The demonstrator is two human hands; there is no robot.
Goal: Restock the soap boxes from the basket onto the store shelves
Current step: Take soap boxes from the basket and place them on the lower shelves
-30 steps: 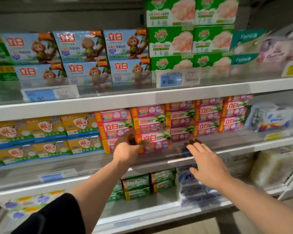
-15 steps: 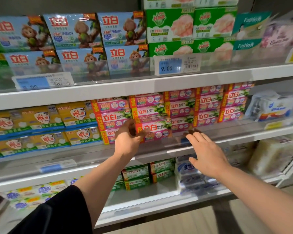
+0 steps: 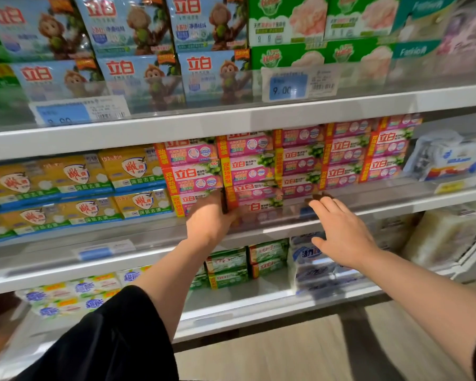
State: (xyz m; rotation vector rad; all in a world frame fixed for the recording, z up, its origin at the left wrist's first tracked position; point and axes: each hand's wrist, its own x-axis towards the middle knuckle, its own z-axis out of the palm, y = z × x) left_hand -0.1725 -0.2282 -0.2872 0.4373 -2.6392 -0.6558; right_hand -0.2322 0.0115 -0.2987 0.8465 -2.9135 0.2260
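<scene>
White metal store shelves with clear plastic front lips filled the whole frame, and across the centre of the middle tier ran stacked rows of pink-and-red cardboard soap boxes, with yellow soap packs to their left and blue monkey-print packs in the upper left. At centre frame the left hand gripped the left end of the lowest front pink soap box, fingers curled round its edge behind the lip, so the box lay just right of that hand and touching it. The right hand lay released at centre right, fingers straight on the lip's top edge, near the box's right end; whether it touched the box could not be told. To seat the box well, it seemed wise to push it level until flush with its neighbours, label outward, the right hand squaring the free end. No basket was in view
</scene>
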